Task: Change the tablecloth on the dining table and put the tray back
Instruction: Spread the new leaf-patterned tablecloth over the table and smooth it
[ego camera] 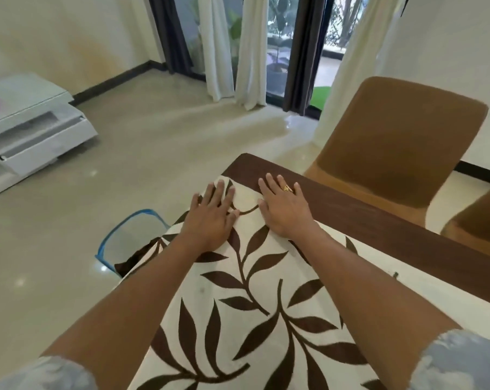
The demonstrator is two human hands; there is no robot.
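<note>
A cream tablecloth (266, 291) printed with brown leaves is lying over the near part of the dining table (379, 229). Its far corner is reaching close to the table's far left corner, and a band of bare dark wood is showing along the table's far edge. Both hands are lying flat on that corner of the cloth, side by side and a little apart. The left hand (213, 218) is pressing down with its fingers straight and spread. The right hand (283, 206), wearing 1 gold ring (288, 188), is pressing down with its fingers straight and slightly fanned, the palm on the cloth and the fingertips lying over the cloth's edge on the table's bare wood. Pale patterned sleeves (457, 358) are covering the upper arms at the table's near side. Beyond the table's far edge 2 brown chairs are standing, 1 chair (393, 153) in full view and a second chair (480, 229) partly cut off. On the floor just beside the table's left edge a blue-rimmed mesh basket (102, 244) is standing with a dark brown cloth (128, 263) in it. Well off from the table's left side a white cabinet (35, 130) is standing against the wall.
</note>
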